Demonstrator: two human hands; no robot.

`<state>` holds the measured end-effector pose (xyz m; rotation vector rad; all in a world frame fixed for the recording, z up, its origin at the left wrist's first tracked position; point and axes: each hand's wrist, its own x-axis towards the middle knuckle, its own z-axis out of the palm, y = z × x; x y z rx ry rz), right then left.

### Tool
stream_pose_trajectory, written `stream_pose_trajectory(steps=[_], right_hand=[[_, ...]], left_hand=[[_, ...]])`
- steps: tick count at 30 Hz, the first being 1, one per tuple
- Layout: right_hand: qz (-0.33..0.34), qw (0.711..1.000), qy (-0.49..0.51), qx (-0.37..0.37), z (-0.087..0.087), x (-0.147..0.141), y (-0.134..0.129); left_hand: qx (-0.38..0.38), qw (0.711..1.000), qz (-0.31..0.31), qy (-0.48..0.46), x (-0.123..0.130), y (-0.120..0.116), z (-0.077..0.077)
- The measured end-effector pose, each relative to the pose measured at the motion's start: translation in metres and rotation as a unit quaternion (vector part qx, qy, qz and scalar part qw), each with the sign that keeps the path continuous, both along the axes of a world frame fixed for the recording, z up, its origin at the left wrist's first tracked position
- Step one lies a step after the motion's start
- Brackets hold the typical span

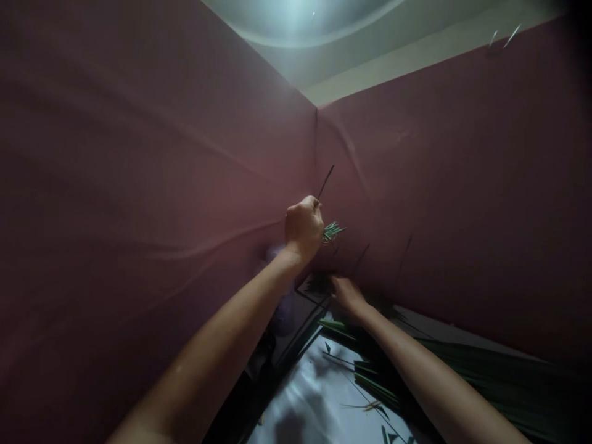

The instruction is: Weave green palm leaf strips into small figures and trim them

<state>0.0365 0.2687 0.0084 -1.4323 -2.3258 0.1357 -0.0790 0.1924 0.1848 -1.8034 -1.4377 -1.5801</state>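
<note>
My left hand is raised in front of the corner, closed in a fist. It grips a small bundle of green leaf strips, whose cut ends stick out to the right below the fingers. From the top of the same fist a thin dark stem points up and to the right. Lower down, my right hand reaches into shadow beside a dark bristly clump. Its fingers are dim and partly hidden, so I cannot see whether they hold anything.
Long green leaves lie under and beyond my right forearm. Leaf scraps and thin stalks are scattered on a bright white surface with a dark edge. Pinkish sheeted walls meet in the corner. A purplish object stands behind my left forearm.
</note>
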Motion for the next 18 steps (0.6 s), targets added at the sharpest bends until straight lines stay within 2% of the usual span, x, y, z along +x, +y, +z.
stream_pose_trajectory(steps=[6, 10, 12, 15, 18], right_hand=[[-0.014, 1.000, 0.013, 0.007, 0.003, 0.017, -0.021], [-0.010, 0.998, 0.057, 0.007, 0.019, 0.029, -0.045], [-0.003, 0.995, 0.097, 0.002, 0.029, 0.035, -0.064], [0.010, 0.985, 0.171, -0.031, 0.041, 0.047, -0.104], [0.020, 0.965, 0.241, -0.102, 0.047, 0.060, -0.154]], left_hand=[[0.029, 0.999, -0.003, -0.020, -0.008, -0.016, 0.016], [0.061, 0.996, -0.037, -0.053, -0.015, -0.035, 0.028], [0.051, 0.994, -0.061, -0.077, -0.015, -0.047, 0.029], [0.002, 0.986, -0.113, -0.125, -0.010, -0.068, 0.013], [-0.090, 0.960, -0.189, -0.184, 0.001, -0.091, -0.020]])
